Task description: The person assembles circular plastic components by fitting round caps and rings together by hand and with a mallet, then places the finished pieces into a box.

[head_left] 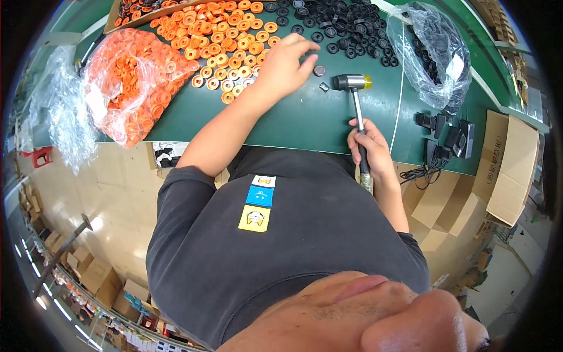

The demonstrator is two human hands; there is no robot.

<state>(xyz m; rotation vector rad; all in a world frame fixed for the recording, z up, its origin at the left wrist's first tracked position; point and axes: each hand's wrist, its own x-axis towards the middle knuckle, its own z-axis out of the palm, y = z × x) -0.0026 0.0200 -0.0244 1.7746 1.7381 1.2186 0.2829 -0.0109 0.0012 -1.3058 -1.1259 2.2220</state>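
**Watch our swing**

Our right hand [370, 144] grips the hammer [356, 108] by its handle [363, 164]. Ahead and left of it, our left hand [284, 66] is loosely spread, with nothing visible in its hold, between orange rings [202, 28] to its left and a black wheel [319, 70] just to its right. A stray leftward swing could bruise that hand or scatter the rings.

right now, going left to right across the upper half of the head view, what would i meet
Crumpled clear plastic → clear bag of orange rings → left hand → small red-ringed dark disc → mallet → clear bag of black parts → cardboard box.
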